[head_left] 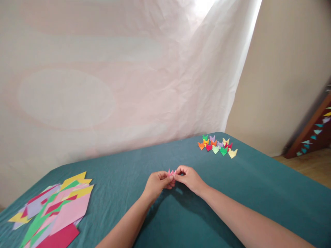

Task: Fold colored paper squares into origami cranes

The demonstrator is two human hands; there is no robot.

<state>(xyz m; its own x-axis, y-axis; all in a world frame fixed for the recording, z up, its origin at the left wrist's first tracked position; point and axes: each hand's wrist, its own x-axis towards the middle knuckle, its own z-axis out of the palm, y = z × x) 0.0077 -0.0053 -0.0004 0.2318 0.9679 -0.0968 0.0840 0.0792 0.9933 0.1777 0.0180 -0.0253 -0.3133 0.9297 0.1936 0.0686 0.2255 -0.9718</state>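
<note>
A small pink origami crane [171,172] is pinched between both my hands, over the middle of the green-covered table [124,179]. My left hand [159,182] grips its left and lower side, fingers curled beneath. On the other side, my right hand [188,178] pinches its right part between thumb and index finger. Pointed tips of the folded paper stick up between the fingertips, while the lower part is hidden by them.
Several finished paper cranes [215,149] in mixed colours stand in a group at the far right of the table. A loose pile of coloured paper sheets [73,212] lies at the left. Behind the table hangs a pale cloth [144,89].
</note>
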